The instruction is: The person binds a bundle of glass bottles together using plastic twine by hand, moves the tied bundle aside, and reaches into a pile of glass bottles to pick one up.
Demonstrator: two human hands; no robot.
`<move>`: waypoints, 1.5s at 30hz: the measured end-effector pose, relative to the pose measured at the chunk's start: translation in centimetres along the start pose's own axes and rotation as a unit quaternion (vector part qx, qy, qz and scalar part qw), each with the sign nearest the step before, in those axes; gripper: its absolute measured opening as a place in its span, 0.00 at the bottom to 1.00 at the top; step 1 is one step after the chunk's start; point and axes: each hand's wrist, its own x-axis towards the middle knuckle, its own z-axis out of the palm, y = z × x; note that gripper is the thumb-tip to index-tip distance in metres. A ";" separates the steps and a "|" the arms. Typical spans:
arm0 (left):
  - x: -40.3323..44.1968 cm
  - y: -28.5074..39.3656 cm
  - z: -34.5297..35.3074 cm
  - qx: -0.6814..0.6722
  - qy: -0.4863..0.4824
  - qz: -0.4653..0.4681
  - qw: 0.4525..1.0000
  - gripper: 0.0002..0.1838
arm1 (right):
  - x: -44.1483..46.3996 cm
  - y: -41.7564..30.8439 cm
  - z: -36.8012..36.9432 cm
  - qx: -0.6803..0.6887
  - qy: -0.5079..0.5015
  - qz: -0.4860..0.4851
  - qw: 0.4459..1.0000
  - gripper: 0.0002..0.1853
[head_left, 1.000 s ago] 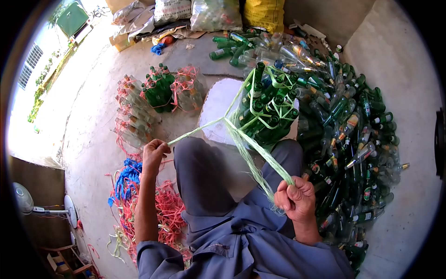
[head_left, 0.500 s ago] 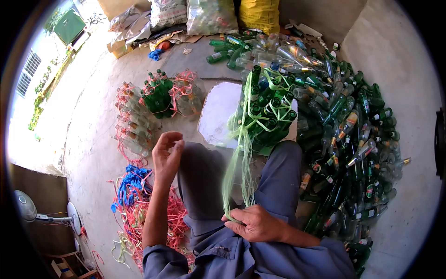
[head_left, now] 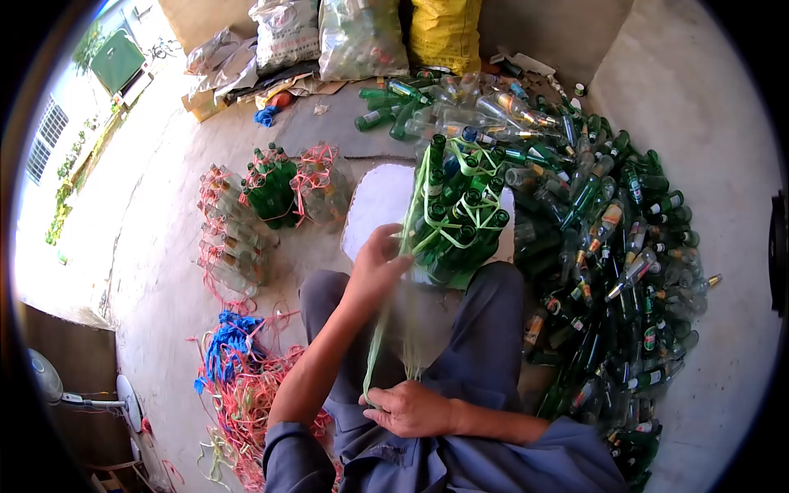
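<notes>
A bundle of green glass bottles (head_left: pixel 468 234) stands upright between my knees, with light green plastic twine (head_left: pixel 375 349) looped around the bottle necks. My left hand (head_left: pixel 380 267) is at the near left side of the bundle, its thumb and fingers closed around the twine close to the bottles. Low in my lap, my right hand (head_left: pixel 413 409) pinches the loose lower end of the twine. The strands run between the two hands, some of them blurred by motion.
A white board (head_left: pixel 374 205) lies by the bundle. Left of it stand tied bottle groups (head_left: pixel 271 193) with pink twine. A tangle of pink twine (head_left: pixel 263 403) and blue strips (head_left: pixel 233 341) lies at my left. Loose bottles (head_left: pixel 608 255) heap up along the right; full sacks (head_left: pixel 362 41) stand behind.
My left hand has moved right from above my left knee to the twine at the bundle and closed on it. My right hand has shifted slightly left and down, still holding the twine.
</notes>
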 end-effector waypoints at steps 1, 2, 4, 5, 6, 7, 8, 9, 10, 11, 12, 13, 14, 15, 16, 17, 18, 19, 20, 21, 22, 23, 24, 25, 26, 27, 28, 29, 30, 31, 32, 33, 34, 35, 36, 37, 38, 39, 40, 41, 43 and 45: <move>0.3 -0.2 -0.1 -0.060 -0.012 -0.052 0.997 0.27 | 0.1 0.1 0.0 -0.001 -0.005 0.002 1.000 0.11; 0.1 -0.3 0.0 -0.091 0.017 -0.029 0.995 0.19 | 0.0 0.2 0.0 0.009 -0.004 0.003 1.000 0.11; -0.5 0.7 -0.1 -0.097 0.015 -0.064 0.993 0.16 | 0.0 0.3 0.1 0.030 -0.001 0.008 1.000 0.12; -0.7 0.9 -0.1 -0.100 0.014 -0.082 0.991 0.14 | -0.1 0.3 -0.1 0.038 -0.007 0.022 0.999 0.12; -0.9 0.7 0.3 -0.123 0.029 -0.090 0.988 0.10 | -0.1 0.3 -0.2 0.047 -0.014 0.036 0.998 0.12; -1.1 0.2 0.3 -0.148 0.023 -0.106 0.983 0.09 | -0.2 0.3 -0.3 0.055 -0.022 0.049 0.997 0.12; -1.1 -0.6 0.0 -0.174 0.018 -0.122 0.977 0.09 | -0.3 0.5 -0.3 0.056 -0.017 0.045 0.997 0.12; -1.2 -0.8 -0.1 -0.199 0.012 -0.136 0.970 0.08 | -0.4 0.9 -0.1 0.056 -0.013 0.040 0.998 0.12; -1.4 -0.9 0.0 -0.201 0.022 -0.141 0.969 0.08 | -0.4 1.1 0.0 0.055 -0.008 0.035 0.998 0.12; -1.6 -0.8 0.0 -0.203 0.032 -0.145 0.968 0.07 | -0.4 1.3 -0.1 0.053 -0.006 0.036 0.998 0.13; -1.8 -0.6 0.1 -0.205 0.040 -0.148 0.967 0.07 | -0.4 1.4 -0.1 0.050 -0.004 0.037 0.998 0.13; -2.0 -0.4 0.1 -0.235 0.037 -0.153 0.959 0.07 | -0.4 1.5 -0.2 0.047 -0.003 0.038 0.998 0.13; -2.4 -0.2 0.0 -0.264 0.034 -0.157 0.951 0.07 | -0.5 1.6 -0.1 0.055 0.005 0.049 0.997 0.14; -2.6 -0.2 -0.2 -0.293 0.030 -0.162 0.942 0.07 | -0.6 1.6 -0.1 0.062 0.013 0.060 0.996 0.14; -2.8 -0.4 -0.3 -0.305 0.032 -0.159 0.939 0.07 | -0.6 1.7 -0.1 0.069 0.021 0.071 0.995 0.15; -3.1 -0.6 -0.4 -0.317 0.035 -0.156 0.935 0.08 | -0.6 1.7 -0.2 0.080 0.040 0.065 0.994 0.16; -3.4 -0.8 -0.4 -0.329 0.038 -0.153 0.931 0.08 | -0.7 1.7 -0.3 0.090 0.058 0.058 0.993 0.17; -3.7 -0.9 -0.5 -0.333 0.041 -0.144 0.931 0.08 | -0.8 1.6 -0.5 0.100 0.076 0.052 0.991 0.19; -4.1 -1.1 -0.6 -0.337 0.044 -0.136 0.931 0.09 | -0.9 1.3 -0.8 0.096 0.098 0.058 0.989 0.19; -4.4 -1.1 -0.6 -0.340 0.047 -0.128 0.930 0.09 | -1.1 0.9 -1.3 0.092 0.119 0.064 0.987 0.20; -4.8 -1.0 -0.6 -0.337 0.049 -0.131 0.931 0.09 | -1.2 0.7 -1.9 0.089 0.140 0.070 0.984 0.21; -5.3 -0.6 -0.6 -0.333 0.052 -0.135 0.932 0.09 | -1.3 0.8 -2.6 0.057 0.172 0.055 0.982 0.21; -5.8 -0.5 -0.6 -0.329 0.055 -0.140 0.932 0.09 | -1.5 1.0 -3.3 0.025 0.202 0.041 0.978 0.20; -6.2 -0.7 -0.7 -0.321 0.055 -0.139 0.935 0.10 | -1.5 1.1 -3.8 -0.006 0.232 0.027 0.972 0.20; -6.5 -1.0 -0.8 -0.314 0.056 -0.140 0.938 0.10 | -1.6 0.7 -4.0 0.069 0.252 0.069 0.963 0.17; -6.8 -1.1 -0.8 -0.306 0.057 -0.140 0.940 0.10 | -1.6 0.8 -4.5 0.065 0.271 0.083 0.957 0.16; -7.2 -1.2 -0.8 -0.304 0.060 -0.141 0.940 0.10 | -1.7 1.1 -4.9 0.060 0.291 0.096 0.950 0.15; -7.6 -1.2 -0.8 -0.302 0.063 -0.142 0.941 0.10 | -1.8 1.6 -5.2 0.056 0.310 0.109 0.943 0.15; -8.0 -1.1 -0.7 -0.299 0.066 -0.144 0.941 0.11 | -1.9 2.6 -5.2 0.096 0.330 0.115 0.932 0.13; -8.4 -1.1 -0.6 -0.297 0.066 -0.149 0.941 0.11 | -1.9 3.3 -5.3 0.130 0.339 0.122 0.924 0.13; -8.8 -1.1 -0.3 -0.295 0.065 -0.155 0.941 0.11 | -1.8 3.8 -5.7 0.164 0.349 0.129 0.914 0.13; -9.3 -1.2 0.0 -0.292 0.065 -0.160 0.941 0.11 | -1.6 4.1 -6.0 0.197 0.358 0.136 0.903 0.13; -9.9 -1.8 0.4 -0.309 0.058 -0.157 0.936 0.11 | -1.2 3.9 -6.5 0.179 0.356 0.144 0.906 0.14; -10.4 -1.8 0.8 -0.309 0.048 -0.165 0.935 0.11 | -0.8 4.2 -6.8 0.177 0.362 0.145 0.904 0.15; -11.0 -1.7 1.2 -0.309 0.038 -0.172 0.935 0.11 | -0.1 4.7 -6.9 0.175 0.369 0.144 0.901 0.15; -11.5 -1.5 1.6 -0.309 0.027 -0.179 0.934 0.11 | 0.5 5.1 -7.1 0.172 0.376 0.144 0.899 0.16; -12.1 -1.1 2.0 -0.298 0.014 -0.174 0.939 0.12 | 1.2 5.4 -7.4 0.160 0.376 0.143 0.901 0.17; -12.5 -1.2 2.5 -0.289 0.013 -0.179 0.940 0.12 | 2.0 5.4 -7.8 0.148 0.376 0.140 0.904 0.17; -12.9 -1.2 3.0 -0.280 0.012 -0.182 0.943 0.12 | 2.8 5.6 -8.2 0.135 0.377 0.137 0.906 0.18; -13.3 -1.3 3.3 -0.270 0.010 -0.185 0.945 0.13 | 3.8 6.2 -8.5 0.173 0.371 0.122 0.904 0.18; -13.9 -1.8 3.8 -0.265 0.006 -0.182 0.947 0.13 | 5.8 7.1 -8.9 0.251 0.357 0.091 0.895 0.19; -14.1 -1.7 3.9 -0.254 0.002 -0.179 0.950 0.13 | 7.4 5.7 -9.3 0.317 0.365 0.105 0.869 0.18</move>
